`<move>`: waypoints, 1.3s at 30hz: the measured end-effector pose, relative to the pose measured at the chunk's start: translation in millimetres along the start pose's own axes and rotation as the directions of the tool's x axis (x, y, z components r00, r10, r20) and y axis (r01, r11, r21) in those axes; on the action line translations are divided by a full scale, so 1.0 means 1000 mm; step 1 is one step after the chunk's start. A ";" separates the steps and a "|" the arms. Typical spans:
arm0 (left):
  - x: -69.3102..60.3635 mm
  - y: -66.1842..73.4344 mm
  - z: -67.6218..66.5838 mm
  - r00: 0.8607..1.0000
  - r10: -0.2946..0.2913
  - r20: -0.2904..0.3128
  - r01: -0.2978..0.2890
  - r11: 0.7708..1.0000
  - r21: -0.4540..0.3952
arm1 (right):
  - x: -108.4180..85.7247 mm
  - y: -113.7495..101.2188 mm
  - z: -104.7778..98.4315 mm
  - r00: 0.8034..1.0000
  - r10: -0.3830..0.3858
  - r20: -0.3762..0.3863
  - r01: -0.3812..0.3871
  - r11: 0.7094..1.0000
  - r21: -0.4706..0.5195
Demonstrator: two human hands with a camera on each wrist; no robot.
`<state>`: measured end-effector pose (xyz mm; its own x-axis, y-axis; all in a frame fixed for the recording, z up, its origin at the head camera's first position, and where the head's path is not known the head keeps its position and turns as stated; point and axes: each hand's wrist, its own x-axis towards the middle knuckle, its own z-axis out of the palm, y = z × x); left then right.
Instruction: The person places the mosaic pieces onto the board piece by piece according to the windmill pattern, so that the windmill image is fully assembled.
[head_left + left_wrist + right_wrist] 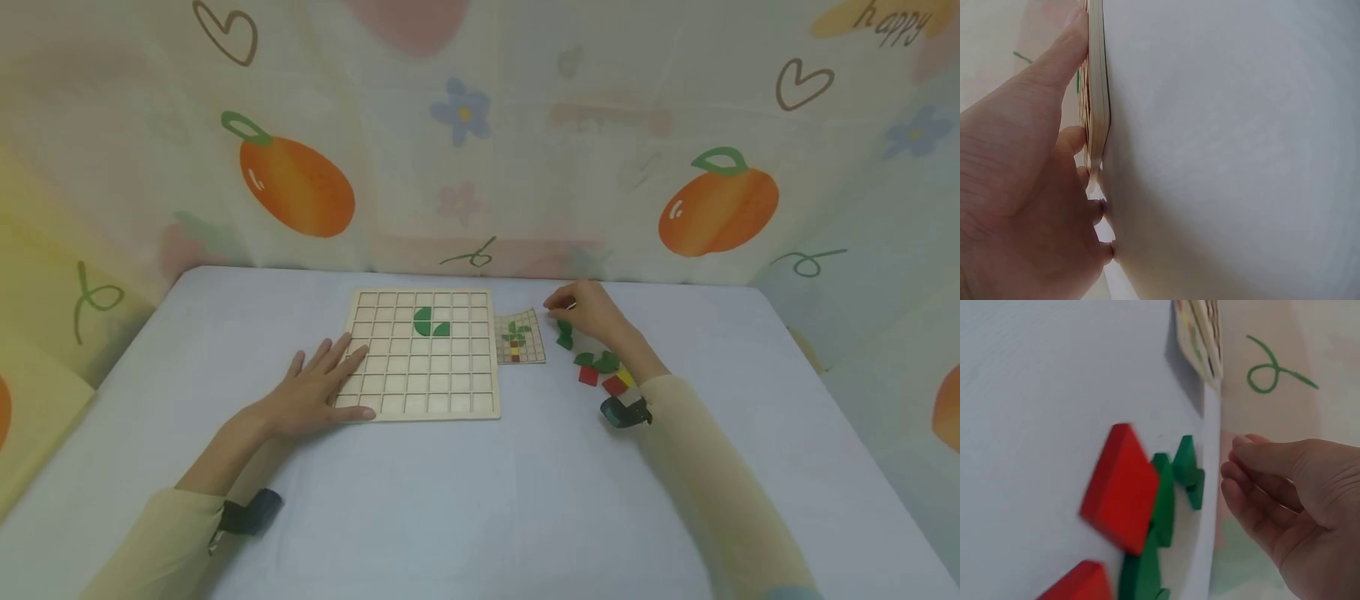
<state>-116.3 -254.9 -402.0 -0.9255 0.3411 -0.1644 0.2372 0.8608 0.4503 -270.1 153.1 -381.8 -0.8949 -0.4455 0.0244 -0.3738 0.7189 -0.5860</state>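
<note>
My left hand [311, 404] rests on the left edge of a wooden grid board [457, 387], fingers spread and fairly straight. Green rounded pieces [423, 320] lie in several of the board's upper squares. Above loose green pieces [565, 336] on the right hovers my right hand [591, 312], with thumb and fingers loosely bent. In the right wrist view, no piece shows between the right hand's fingertips [1240, 442]. A pattern card [534, 345] printed with a green, red and yellow figure lies between the board and that hand.
Nearer me than the green pieces lie a red square [588, 376], another red piece [615, 385] and a yellow piece [626, 379], close to the right wrist. A white cloth covers the table [465, 500]. Behind it hangs a patterned curtain [525, 167].
</note>
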 end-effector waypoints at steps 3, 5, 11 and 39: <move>0.000 0.000 0.000 1.000 0.001 -0.006 -0.001 1.000 -0.002 | -0.005 0.006 0.001 1.000 0.006 -0.007 -0.006 1.000 0.001; 0.000 0.000 0.000 1.000 0.000 -0.006 0.000 1.000 0.003 | -0.007 0.009 0.002 1.000 0.020 -0.016 -0.020 1.000 0.001; 0.000 0.001 0.001 1.000 0.005 -0.006 -0.005 1.000 0.004 | -0.017 0.012 0.003 0.992 0.122 -0.044 -0.125 0.991 -0.057; 0.001 -0.003 0.002 1.000 0.008 -0.010 -0.008 1.000 0.000 | -0.024 0.019 -0.006 0.979 0.172 0.109 -0.177 0.984 0.031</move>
<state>-117.4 -256.1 -405.1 -0.9264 0.3444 -0.1522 0.2448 0.8579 0.4517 -256.9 180.3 -388.7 -0.9140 -0.3705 -0.1657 -0.2022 0.7697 -0.6056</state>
